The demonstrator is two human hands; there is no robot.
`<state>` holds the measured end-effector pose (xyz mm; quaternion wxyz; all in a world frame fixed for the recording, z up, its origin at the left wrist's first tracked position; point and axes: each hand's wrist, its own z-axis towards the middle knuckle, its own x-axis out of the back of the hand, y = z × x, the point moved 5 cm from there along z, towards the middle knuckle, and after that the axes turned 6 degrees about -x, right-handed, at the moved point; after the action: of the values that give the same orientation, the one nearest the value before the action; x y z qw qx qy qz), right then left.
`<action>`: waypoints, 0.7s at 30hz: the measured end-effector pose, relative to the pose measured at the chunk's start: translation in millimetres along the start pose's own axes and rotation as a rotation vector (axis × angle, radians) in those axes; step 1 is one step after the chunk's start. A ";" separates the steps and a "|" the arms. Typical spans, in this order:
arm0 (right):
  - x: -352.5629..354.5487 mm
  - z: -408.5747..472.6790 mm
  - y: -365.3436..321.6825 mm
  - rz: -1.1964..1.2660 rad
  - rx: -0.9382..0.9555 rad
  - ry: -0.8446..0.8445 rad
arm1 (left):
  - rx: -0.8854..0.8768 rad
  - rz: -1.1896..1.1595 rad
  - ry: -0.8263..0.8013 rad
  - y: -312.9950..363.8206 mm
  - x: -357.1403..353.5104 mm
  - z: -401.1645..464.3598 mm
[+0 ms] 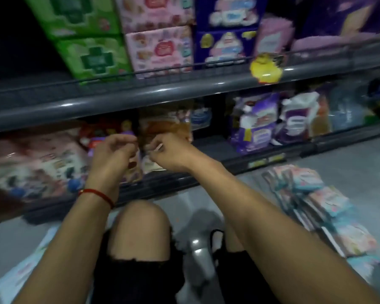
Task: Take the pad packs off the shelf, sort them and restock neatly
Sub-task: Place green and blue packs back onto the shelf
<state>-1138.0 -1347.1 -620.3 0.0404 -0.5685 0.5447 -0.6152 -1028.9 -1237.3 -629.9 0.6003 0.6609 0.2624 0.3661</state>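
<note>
**Clearing the bottom shelf: pull squarely, sort as you go**

Crouched low at the bottom shelf (pixel 162 178), both arms reaching in under the grey shelf lip. Left hand (pixel 113 154), the one with the red string on its wrist, fingers curled around the top of a pinkish-purple pad pack (pixel 132 170) standing at the shelf front. Right hand (pixel 165 153) curled too, seemingly pinching the upper edge of a neighbouring brownish pack (pixel 165 128) — motion blur too heavy to be sure of the exact hold. More packs to either side on the same shelf: a big pink one (pixel 37 161) at the left, purple-and-white packs (pixel 252 126) well to the right. Already off the shelf: a fanned row of pale pink and blue packs (pixel 316 207) on the floor at the right knee.

Judging by that, still the removal step, only partly done.

To do it well:

- Grip by the body rather than the crinkly top seam; thin film likely to slip or tear.
- Draw straight out toward the knees, clear of the lip above, minding the neighbours so none topple.
- Set each down with its own kind — same colours together, faces up — not onto the existing row at random.
- Keep floor piles out from underfoot; little room between knees and shelf.
</note>
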 end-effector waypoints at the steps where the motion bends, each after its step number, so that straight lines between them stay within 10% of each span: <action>1: -28.3 10.6 -22.1 -0.045 0.051 -0.083 | 0.029 0.035 0.063 -14.1 31.6 -1.5; 8: -243.9 29.3 -151.0 -0.535 0.340 -0.692 | 0.358 0.262 0.474 -122.4 233.6 -94.3; 14: -333.6 27.2 -156.3 -0.923 0.375 -0.905 | 0.643 0.384 0.527 -210.7 290.0 -156.0; 21: -370.0 38.4 -111.4 -0.760 0.280 -0.897 | 0.665 0.274 0.465 -256.6 289.7 -151.1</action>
<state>-916.4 -1078.6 -792.2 0.1181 -0.9166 0.1470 -0.3525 -953.6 -882.3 -832.2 0.2253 0.7471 0.4044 0.4770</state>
